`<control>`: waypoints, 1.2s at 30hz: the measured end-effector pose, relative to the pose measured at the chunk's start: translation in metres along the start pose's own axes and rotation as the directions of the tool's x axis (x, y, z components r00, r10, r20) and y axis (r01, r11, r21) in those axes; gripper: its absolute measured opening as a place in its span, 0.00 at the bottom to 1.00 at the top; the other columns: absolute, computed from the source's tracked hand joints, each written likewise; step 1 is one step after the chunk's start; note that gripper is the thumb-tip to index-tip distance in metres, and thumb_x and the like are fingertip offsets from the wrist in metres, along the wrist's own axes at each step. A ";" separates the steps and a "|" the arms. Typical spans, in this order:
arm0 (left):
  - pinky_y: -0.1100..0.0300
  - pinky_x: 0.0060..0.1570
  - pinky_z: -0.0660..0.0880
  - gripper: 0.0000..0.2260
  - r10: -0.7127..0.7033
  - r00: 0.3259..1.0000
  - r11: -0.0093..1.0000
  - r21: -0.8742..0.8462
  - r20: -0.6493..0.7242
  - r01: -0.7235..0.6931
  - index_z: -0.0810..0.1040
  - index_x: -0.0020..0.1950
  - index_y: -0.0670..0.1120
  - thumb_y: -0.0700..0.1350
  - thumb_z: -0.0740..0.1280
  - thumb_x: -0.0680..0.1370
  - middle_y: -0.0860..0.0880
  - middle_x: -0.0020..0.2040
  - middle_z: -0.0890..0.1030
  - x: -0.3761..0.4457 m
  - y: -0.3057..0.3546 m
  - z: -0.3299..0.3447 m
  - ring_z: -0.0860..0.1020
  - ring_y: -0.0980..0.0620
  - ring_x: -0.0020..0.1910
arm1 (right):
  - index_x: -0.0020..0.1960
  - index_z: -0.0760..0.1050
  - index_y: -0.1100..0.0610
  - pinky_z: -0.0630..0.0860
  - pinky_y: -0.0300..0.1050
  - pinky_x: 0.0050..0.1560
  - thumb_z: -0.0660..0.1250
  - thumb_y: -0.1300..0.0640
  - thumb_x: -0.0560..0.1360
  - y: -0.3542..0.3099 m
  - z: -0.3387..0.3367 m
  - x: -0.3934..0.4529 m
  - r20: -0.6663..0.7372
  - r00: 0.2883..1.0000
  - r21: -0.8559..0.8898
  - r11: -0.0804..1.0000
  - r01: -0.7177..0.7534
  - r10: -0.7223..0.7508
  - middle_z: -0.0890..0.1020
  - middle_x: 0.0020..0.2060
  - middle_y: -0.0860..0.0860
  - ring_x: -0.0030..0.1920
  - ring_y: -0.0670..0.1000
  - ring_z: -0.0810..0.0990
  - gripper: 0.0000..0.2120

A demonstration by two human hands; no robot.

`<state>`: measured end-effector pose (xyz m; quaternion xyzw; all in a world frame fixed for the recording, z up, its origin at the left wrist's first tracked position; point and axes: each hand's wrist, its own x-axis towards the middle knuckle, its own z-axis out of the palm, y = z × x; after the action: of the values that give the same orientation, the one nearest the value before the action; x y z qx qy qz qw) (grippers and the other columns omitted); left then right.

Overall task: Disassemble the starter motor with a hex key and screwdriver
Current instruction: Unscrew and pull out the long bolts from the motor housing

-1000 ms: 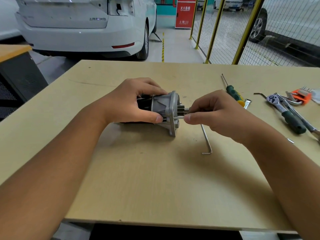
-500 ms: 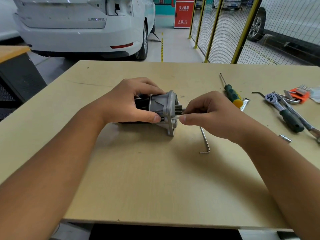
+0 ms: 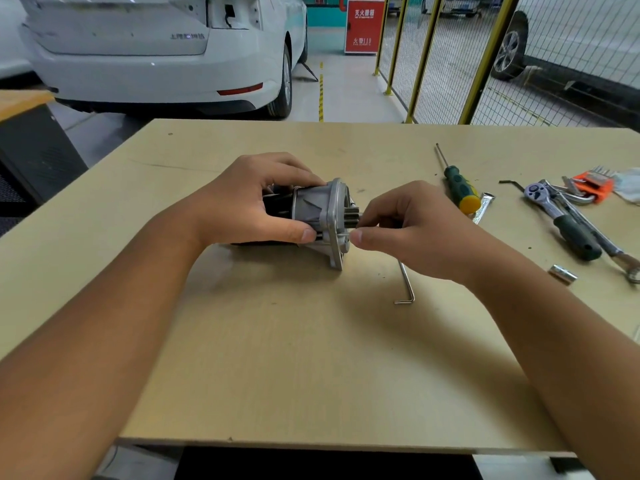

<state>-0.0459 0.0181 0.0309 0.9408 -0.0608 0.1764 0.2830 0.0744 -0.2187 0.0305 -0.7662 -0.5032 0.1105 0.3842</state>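
Bright, even light, soft shadows beneath the arms, slight wide-angle bending at the edges, overall mild softness.

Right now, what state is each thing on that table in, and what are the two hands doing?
starter motor: on its side, held on the table.
left hand: grips the motor body.
right hand: pinches a thin bolt at the flange.
hex key: lying loose, untouched.
screwdriver: lying unused.
ratchet wrench: lying unused.
socket: lying loose.
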 end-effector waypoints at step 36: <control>0.38 0.61 0.72 0.07 0.231 0.969 0.947 0.207 0.087 -0.244 0.83 0.46 0.44 0.47 0.70 0.78 0.53 0.62 0.81 0.013 0.034 0.032 0.73 0.47 0.67 | 0.36 0.82 0.61 0.67 0.41 0.24 0.61 0.32 0.77 0.014 -0.058 -0.007 0.120 0.920 0.016 0.926 -0.377 0.372 0.82 0.29 0.59 0.25 0.52 0.71 0.33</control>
<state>-0.0314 -0.0281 0.0287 0.9568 -0.1627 0.1858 0.1537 0.1128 -0.2555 0.0588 -0.8331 -0.3664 0.2354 0.3411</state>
